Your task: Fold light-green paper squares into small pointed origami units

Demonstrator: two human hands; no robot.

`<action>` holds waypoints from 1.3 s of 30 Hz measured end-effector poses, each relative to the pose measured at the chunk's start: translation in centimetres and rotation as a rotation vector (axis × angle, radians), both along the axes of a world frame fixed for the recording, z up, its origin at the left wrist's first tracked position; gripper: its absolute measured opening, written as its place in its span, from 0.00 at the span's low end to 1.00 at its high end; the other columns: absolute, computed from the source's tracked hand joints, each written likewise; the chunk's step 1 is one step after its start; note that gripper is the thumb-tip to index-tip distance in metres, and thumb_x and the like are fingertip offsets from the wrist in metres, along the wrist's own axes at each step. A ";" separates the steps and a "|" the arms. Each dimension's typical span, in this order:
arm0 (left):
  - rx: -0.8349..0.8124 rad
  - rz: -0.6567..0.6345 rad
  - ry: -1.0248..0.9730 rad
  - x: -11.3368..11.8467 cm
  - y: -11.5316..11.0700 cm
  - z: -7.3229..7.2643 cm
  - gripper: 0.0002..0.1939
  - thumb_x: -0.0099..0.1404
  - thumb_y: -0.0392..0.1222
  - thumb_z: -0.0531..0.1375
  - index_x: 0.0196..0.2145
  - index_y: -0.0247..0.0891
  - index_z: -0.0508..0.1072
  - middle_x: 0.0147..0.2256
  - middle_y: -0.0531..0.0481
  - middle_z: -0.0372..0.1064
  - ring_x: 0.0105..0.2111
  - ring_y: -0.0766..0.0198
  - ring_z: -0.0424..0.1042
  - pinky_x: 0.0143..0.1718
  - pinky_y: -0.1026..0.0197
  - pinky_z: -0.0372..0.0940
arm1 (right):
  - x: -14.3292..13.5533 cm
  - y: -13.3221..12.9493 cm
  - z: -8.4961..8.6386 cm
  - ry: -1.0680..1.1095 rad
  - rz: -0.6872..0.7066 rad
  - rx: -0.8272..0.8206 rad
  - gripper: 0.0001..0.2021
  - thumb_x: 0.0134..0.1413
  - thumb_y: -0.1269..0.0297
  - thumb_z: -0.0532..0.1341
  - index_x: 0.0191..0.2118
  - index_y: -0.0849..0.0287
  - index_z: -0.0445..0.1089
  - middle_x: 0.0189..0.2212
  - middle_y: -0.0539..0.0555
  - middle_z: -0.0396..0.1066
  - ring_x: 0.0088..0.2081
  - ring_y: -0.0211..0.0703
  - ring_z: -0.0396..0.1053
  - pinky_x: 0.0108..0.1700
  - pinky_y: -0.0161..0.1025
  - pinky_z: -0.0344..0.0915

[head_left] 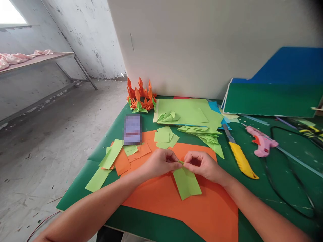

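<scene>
Both hands pinch the far edge of a light green piece of paper, its upper end folded between the fingertips. My left hand grips it from the left, and my right hand from the right, the fingertips nearly touching. A large orange sheet lies on the table beneath them. Just beyond the hands are loose light green paper pieces. Left of them lie cut orange pieces and green strips.
An orange and green folded-paper crown stands at the back left, with a phone before it. Green sheets and folded green pieces lie behind. At right are a yellow-handled cutter, a pink glue gun and its black cord.
</scene>
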State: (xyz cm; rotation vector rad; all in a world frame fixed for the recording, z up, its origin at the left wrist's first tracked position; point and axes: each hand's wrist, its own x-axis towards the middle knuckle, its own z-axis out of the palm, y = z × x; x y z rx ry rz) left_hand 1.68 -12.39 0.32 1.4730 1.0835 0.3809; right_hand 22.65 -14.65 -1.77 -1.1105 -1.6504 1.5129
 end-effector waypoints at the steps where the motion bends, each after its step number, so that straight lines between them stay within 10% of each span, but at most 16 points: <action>1: 0.001 0.002 -0.007 0.0 0.0 0.0 0.14 0.56 0.49 0.65 0.26 0.36 0.70 0.20 0.55 0.67 0.20 0.69 0.65 0.21 0.67 0.60 | 0.0 0.0 0.0 0.002 0.004 0.001 0.10 0.56 0.60 0.63 0.28 0.59 0.67 0.26 0.49 0.63 0.29 0.38 0.61 0.31 0.35 0.60; 24: 0.140 -0.005 0.069 0.1 -0.4 -0.5 0.12 0.62 0.48 0.60 0.29 0.37 0.68 0.24 0.54 0.68 0.22 0.68 0.67 0.20 0.67 0.58 | -0.1 -0.1 0.2 -0.069 -0.017 0.034 0.10 0.58 0.59 0.61 0.29 0.59 0.65 0.25 0.48 0.62 0.28 0.36 0.60 0.29 0.33 0.59; 28: 0.539 -0.028 0.159 -0.9 0.4 0.2 0.19 0.55 0.52 0.69 0.35 0.38 0.69 0.34 0.51 0.70 0.26 0.67 0.66 0.24 0.66 0.60 | -0.4 -0.2 0.1 -0.073 -0.073 0.059 0.09 0.57 0.58 0.62 0.32 0.58 0.67 0.27 0.49 0.65 0.28 0.37 0.62 0.29 0.34 0.61; 33: 1.155 -0.569 0.185 -2.1 1.5 1.3 0.10 0.69 0.45 0.57 0.33 0.39 0.74 0.36 0.47 0.71 0.34 0.62 0.68 0.34 0.61 0.62 | -0.9 -0.4 -0.1 -0.193 -0.127 0.180 0.08 0.59 0.59 0.60 0.36 0.57 0.73 0.32 0.53 0.73 0.32 0.41 0.68 0.33 0.36 0.65; 39: 1.159 -0.710 0.273 -2.2 1.4 0.7 0.12 0.72 0.40 0.52 0.39 0.38 0.75 0.39 0.44 0.72 0.37 0.60 0.68 0.37 0.59 0.63 | -1.0 -0.5 -0.1 -0.322 -0.137 0.312 0.08 0.58 0.63 0.59 0.39 0.56 0.74 0.32 0.53 0.74 0.29 0.40 0.67 0.30 0.36 0.65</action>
